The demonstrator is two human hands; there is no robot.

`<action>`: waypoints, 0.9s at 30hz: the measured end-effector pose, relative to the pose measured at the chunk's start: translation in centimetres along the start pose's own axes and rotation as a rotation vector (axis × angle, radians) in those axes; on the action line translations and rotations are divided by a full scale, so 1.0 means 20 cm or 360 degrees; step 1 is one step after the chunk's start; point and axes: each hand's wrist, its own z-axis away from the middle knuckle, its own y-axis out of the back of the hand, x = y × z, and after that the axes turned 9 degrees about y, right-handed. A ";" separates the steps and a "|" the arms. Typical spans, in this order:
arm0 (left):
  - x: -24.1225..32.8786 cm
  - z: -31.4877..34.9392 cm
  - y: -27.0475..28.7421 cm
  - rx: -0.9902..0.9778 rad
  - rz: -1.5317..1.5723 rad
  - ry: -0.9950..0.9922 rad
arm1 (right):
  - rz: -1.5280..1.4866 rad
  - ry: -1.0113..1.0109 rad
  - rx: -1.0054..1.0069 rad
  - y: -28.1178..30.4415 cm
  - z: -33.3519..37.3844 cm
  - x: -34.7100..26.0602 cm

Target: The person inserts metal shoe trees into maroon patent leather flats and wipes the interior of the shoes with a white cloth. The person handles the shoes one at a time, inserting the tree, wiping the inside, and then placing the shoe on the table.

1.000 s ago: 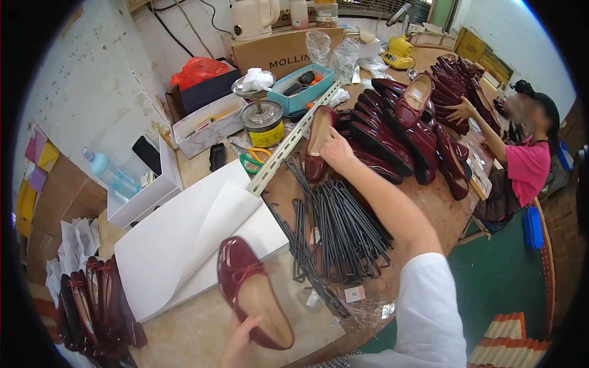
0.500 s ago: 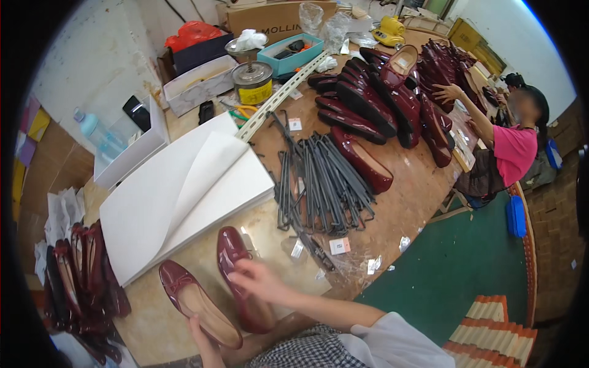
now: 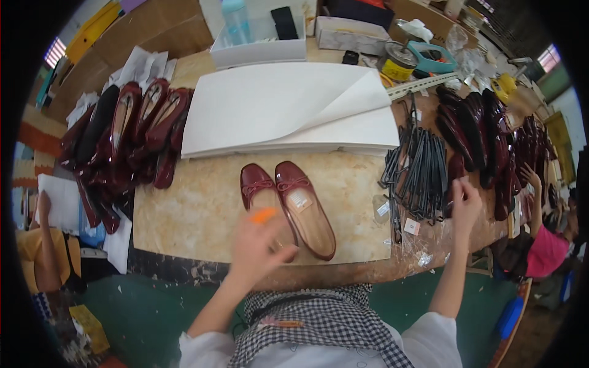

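Note:
Two dark red patent ballet flats, the left shoe [image 3: 253,178] and the right shoe [image 3: 310,214], lie side by side on the marbled board in front of me, toes pointing away. Each has a small bow; a white label shows inside the right one. My left hand [image 3: 261,242], blurred by motion, is curled over the left shoe's heel end, with a small orange object [image 3: 262,214] at its fingers whose kind is unclear. Off to the right, my right hand [image 3: 465,199] is raised with fingers drawn together beside black hooked strips [image 3: 420,175]; whatever it may pinch is hidden.
A stack of white sheets [image 3: 257,110] lies beyond the shoes. Red shoes are heaped at left [image 3: 156,122] and right [image 3: 454,122]. A white box [image 3: 261,52] and a metal can [image 3: 397,61] stand behind. Other people work at both sides.
My view has swung left. The shoe my left hand held now rests beside its mate. My right hand has left the other shoe and moved right; an orange object shows at my left hand.

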 end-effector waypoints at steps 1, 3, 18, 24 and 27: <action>0.04 0.01 -0.01 -0.0147 0.0002 -0.0212 | -0.0048 0.0061 -0.0167 -0.02 0.08 -0.27; 0.07 0.05 -0.12 -0.0612 -0.0068 -0.0302 | -0.0165 0.0697 -0.0280 -0.10 0.31 -0.56; -0.61 -1.20 -0.24 0.0464 -0.0754 0.0273 | -0.0760 0.0414 -0.0707 -0.05 0.55 -0.87; 0.10 -0.82 -0.04 0.0244 -0.0050 -0.0262 | -0.1916 -0.0709 -0.0129 -0.06 0.49 -0.93; 0.39 -0.32 0.02 -0.0416 0.0545 -0.0766 | -0.2940 -0.1786 -0.0466 -0.12 0.52 -0.81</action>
